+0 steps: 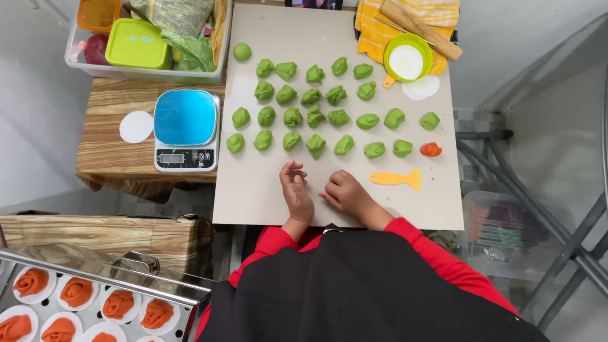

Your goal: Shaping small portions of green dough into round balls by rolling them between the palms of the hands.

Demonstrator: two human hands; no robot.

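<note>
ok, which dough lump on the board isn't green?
The small orange dough lump at the right end of the nearest row, above the yellow plastic scraper. All the others are green.

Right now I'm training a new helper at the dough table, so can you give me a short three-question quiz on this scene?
1. True or false: the left hand holds the yellow scraper.
2. Which colour is the single dough piece at the right end of the nearest row? A green, B orange, C white.
3. What stands left of the board, on the wooden table?

Key: 1 false, the scraper lies on the board beyond the right hand. 2 B. 3 a kitchen scale.
</note>
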